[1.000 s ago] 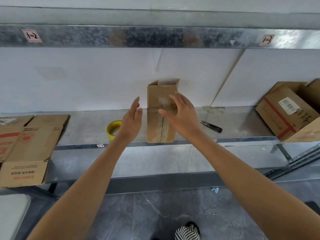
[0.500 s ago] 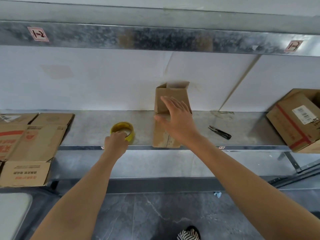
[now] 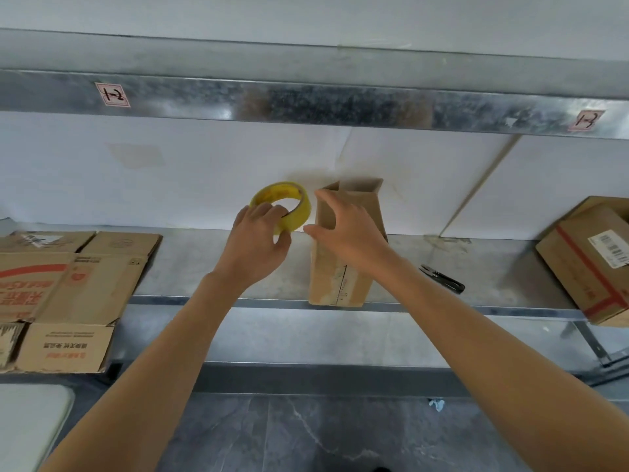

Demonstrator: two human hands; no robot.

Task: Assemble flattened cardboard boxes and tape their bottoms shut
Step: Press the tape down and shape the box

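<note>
Left hand (image 3: 258,241) grips the yellow tape roll (image 3: 299,214), held clear of the shelf (image 3: 204,267), at 10 o'clock of the upright small box (image 3: 340,284). Right hand (image 3: 343,229) is spread wide in front of the box top; contact unclear. Beam tags: "1-2" tag (image 3: 113,94) at 10 o'clock, "1-3" tag (image 3: 586,120) at 2. Flattened boxes (image 3: 85,287) at 9, red print unreadable. Carton (image 3: 578,264) at 3 has a barcode label (image 3: 611,250).
</note>
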